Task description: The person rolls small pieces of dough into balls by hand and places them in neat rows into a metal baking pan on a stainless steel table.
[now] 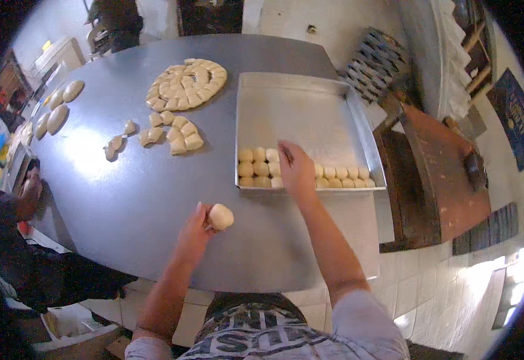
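A: Start at the hands. What does each one have?

B: The left hand [194, 231] is curled against a round dough ball [220, 216] on the grey metal table [124, 198], fingers cupping its left side. The right hand [296, 169] is down inside the metal tray [310, 108], palm over the dough rolls [256, 170] at the near wall. I cannot tell whether it grips one or just presses; its fingers hide whatever is under them.

A: How much room around them?

B: Plenty of bare tabletop lies between the ball and the table's near edge, and more to the left. The tray's far part is bare metal; only the two near rows are filled. The tray's right side hangs close to the table's right edge.

A: Further out?

B: Cut dough pieces [175, 135] lie loose past the ball, with a coiled ring of cut dough [187, 84] behind them. Oval loaves [58, 114] line the far left edge.

A: Anything unclear?

B: Another person's hand [31, 192] sits at the left edge, mostly dark and cut off.
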Demonstrator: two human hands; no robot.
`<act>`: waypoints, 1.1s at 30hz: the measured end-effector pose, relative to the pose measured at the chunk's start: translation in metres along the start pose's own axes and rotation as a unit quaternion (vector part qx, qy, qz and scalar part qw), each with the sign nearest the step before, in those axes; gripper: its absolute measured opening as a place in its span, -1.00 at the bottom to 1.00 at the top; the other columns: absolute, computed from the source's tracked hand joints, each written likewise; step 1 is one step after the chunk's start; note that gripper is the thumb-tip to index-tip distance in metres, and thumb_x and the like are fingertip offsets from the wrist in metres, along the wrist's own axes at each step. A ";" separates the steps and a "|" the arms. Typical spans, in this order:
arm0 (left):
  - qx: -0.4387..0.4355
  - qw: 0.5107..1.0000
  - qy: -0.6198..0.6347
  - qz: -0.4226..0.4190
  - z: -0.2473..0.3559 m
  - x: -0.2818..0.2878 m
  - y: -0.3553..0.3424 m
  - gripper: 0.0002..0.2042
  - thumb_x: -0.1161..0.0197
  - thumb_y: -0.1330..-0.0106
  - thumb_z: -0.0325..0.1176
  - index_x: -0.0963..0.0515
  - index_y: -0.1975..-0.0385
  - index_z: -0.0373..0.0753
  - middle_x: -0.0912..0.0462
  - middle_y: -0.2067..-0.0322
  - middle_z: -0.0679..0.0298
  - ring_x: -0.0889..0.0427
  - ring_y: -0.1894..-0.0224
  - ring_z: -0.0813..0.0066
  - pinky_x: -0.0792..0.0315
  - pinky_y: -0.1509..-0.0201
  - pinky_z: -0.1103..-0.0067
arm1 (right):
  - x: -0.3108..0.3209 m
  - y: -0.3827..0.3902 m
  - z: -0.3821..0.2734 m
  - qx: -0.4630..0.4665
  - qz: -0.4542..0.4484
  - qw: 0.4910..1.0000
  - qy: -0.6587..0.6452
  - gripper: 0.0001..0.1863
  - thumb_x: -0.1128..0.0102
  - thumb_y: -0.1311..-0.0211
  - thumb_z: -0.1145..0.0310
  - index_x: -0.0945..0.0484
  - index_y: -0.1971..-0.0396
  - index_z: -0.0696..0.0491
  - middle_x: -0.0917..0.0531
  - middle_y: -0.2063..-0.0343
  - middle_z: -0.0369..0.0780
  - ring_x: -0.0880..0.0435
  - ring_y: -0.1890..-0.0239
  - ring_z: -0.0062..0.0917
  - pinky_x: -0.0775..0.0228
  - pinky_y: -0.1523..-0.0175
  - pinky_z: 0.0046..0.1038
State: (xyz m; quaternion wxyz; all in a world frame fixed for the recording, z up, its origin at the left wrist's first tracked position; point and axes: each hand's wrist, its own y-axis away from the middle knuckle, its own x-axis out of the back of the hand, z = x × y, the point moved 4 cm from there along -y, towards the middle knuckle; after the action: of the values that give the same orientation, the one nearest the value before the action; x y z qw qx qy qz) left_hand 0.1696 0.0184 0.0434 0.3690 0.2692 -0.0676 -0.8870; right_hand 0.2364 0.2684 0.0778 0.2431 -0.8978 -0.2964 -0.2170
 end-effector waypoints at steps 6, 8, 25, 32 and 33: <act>0.144 0.922 -0.206 -0.295 -0.006 -0.013 0.013 -0.56 0.04 -0.38 -0.12 -0.33 -0.13 -0.28 -0.43 -0.07 0.13 -0.37 -0.13 0.38 -0.27 -0.16 0.40 | -0.018 0.157 -0.025 -0.131 -0.217 0.955 -0.155 -0.68 -0.06 -0.18 0.45 -0.46 0.04 0.14 -0.53 0.06 -0.12 -0.49 -0.02 -0.38 -0.27 -0.10 -0.46; 0.074 0.907 -0.382 -0.161 0.019 0.016 -0.023 -0.59 -0.01 -0.34 -0.16 -0.37 -0.10 -0.25 -0.43 -0.04 0.07 -0.39 -0.09 0.29 -0.28 -0.13 0.35 | 0.020 0.194 0.001 -0.226 -0.034 0.951 -0.209 -0.62 -0.09 -0.11 0.42 -0.44 0.03 0.15 -0.51 0.07 -0.09 -0.45 -0.02 -0.26 -0.21 -0.16 -0.33; -0.223 0.750 -0.617 0.083 0.051 0.105 -0.140 -0.60 -0.16 -0.17 -0.37 -0.40 -0.04 -0.21 -0.49 0.09 -0.04 -0.47 0.05 0.00 -0.36 -0.02 0.32 | 0.097 0.137 0.079 -0.105 0.150 0.946 0.268 -0.68 -0.30 0.16 0.28 -0.42 0.45 0.14 -0.46 0.30 -0.04 -0.39 0.20 -0.14 -0.22 0.11 -0.14; -0.040 0.951 -0.297 0.070 0.021 0.090 -0.011 -0.80 -0.10 -0.29 -0.25 -0.40 0.23 -0.22 -0.47 0.30 0.29 -0.42 0.22 0.54 -0.31 0.11 0.58 | 0.082 0.164 0.071 0.082 0.038 0.980 0.178 -0.80 -0.24 0.21 0.36 -0.42 0.58 0.09 -0.48 0.45 -0.07 -0.40 0.31 -0.14 -0.23 0.17 -0.15; -0.053 0.955 -0.286 0.054 0.019 0.075 -0.006 -0.82 -0.10 -0.28 -0.25 -0.39 0.27 -0.21 -0.46 0.33 0.31 -0.40 0.25 0.58 -0.30 0.14 0.60 | 0.106 0.152 0.085 0.037 0.062 0.959 0.273 -0.81 -0.21 0.17 0.41 -0.40 0.53 0.10 -0.46 0.45 -0.09 -0.39 0.28 -0.15 -0.25 0.14 -0.14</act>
State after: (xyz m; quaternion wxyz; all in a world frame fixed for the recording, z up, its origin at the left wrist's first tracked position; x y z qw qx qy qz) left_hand 0.1120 -0.0304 0.0258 0.3956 -0.0192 -0.1377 -0.9078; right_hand 0.4319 0.2547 0.0204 0.3609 -0.8114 -0.1709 -0.4269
